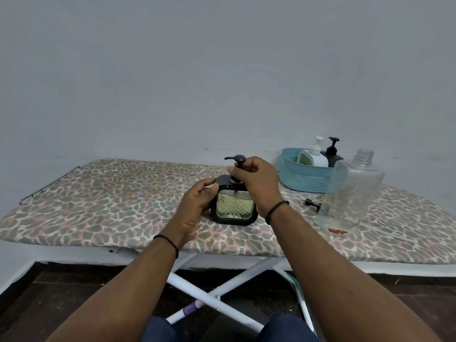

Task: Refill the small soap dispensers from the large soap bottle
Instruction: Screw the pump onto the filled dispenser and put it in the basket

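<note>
Square black soap dispenser with a quilted clear window (234,204) stands upright at the centre of the bench, straight ahead of you at 12 o'clock. Window shows yellowish liquid nearly to the top, so this one reads as filled.

Your left hand (201,197) wraps the dispenser's left side and steadies it. Your right hand (256,180) pinches the black pump head (237,164) at its neck; the pump sits in the opening. My read: you are screwing it back on. I cannot tell whether the thread is fully seated.

At 2 o'clock from the dispenser, well apart, the large clear plastic bottle (350,191) stands uncapped and looks empty or nearly so. Its small black cap (313,202) lies on the bench just beside its left foot. A small reddish-brown smear or scrap (338,231) lies at the bottle's near side; I cannot say what it is.

Behind, at 1 o'clock, a teal perforated plastic basket (304,180) holds a white pump bottle (313,155) and a black pump bottle (332,151), both with pumps on. Their fill levels are hidden.

Judgement: late stage. Left to do: finish tightening, basket this dispenser, recap the big bottle.

The leopard-print bench (111,201) is an ironing board on white crossed legs.
</note>
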